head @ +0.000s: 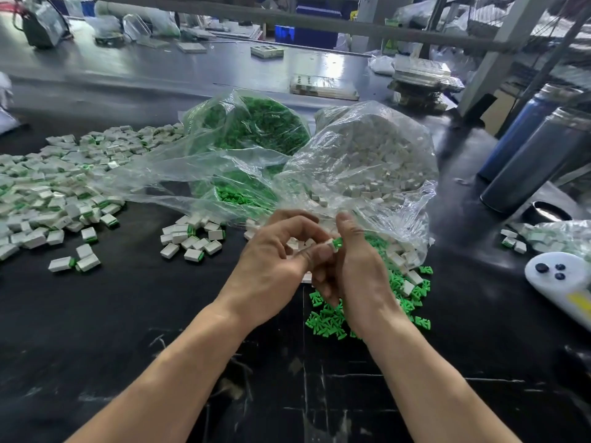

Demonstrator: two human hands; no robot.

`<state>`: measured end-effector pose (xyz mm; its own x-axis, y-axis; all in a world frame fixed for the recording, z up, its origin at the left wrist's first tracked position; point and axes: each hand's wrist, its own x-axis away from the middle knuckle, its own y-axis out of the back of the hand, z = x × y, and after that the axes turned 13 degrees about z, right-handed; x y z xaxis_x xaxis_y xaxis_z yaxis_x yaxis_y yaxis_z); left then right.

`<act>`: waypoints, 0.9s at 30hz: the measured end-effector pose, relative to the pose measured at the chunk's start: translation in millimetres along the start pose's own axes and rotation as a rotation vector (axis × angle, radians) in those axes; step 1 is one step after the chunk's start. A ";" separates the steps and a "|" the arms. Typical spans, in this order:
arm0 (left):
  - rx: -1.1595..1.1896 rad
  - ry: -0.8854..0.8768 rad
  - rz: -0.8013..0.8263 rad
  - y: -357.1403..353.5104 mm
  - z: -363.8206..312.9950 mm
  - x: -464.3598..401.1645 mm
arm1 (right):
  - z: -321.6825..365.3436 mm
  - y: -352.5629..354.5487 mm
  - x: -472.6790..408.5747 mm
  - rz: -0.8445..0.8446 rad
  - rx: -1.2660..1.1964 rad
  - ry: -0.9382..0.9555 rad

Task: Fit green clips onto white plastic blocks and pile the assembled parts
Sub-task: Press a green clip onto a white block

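Black table (96,330), scuffed near the front edge, serving as the whole workspace. Spread wide across its left side, the pile (48,193) of finished parts, white with green edges, likely swept there to stay clear of raw stock. Smaller cluster (192,238) of finished parts nearer the middle, probably dropped within easy reach of the left hand. Behind, two clear bags lying open toward the worker: block bag (367,161) on the right, clip bag (249,129) beside it on the left, mouths slack so stock spills forward. Loose clips (326,318) scattered just under the right wrist, with a few loose blocks (409,276) among them, close for quick picking. Two dark bottles (527,164) and a white controller (563,279) parked at the right edge, out of the way.

Above the spill, both hands meeting. Left hand (271,266) curled, thumb and forefinger pinching a white block (329,244), apparently steadying it. Right hand (355,266) pinching a green clip (337,242) against the block's end, thumb upright behind it, seemingly to press it home. Clip touching the block; fully seated or not, impossible to tell.
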<state>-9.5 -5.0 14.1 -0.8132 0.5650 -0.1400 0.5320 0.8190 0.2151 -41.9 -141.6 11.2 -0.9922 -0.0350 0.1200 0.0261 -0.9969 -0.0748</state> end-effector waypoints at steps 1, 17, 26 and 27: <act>0.031 0.004 0.010 -2.0 -0.8 0.1 | -0.1 -1.1 0.0 -0.008 0.004 0.008; 0.123 -0.040 -0.039 -14.3 -2.6 2.5 | -4.8 -14.1 -10.4 -0.186 -0.034 0.127; 0.099 -0.010 -0.033 -13.1 -0.1 -0.1 | -6.1 -16.6 -5.0 -0.170 -0.159 0.126; 0.079 -0.009 -0.034 -13.8 0.3 -0.3 | -7.2 -15.2 -6.2 -0.172 -0.130 0.127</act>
<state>-16.5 -16.5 11.0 -0.8288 0.5376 -0.1550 0.5217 0.8427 0.1334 -37.0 -125.7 4.5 -0.9883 0.1518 0.0170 -0.1522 -0.9695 -0.1921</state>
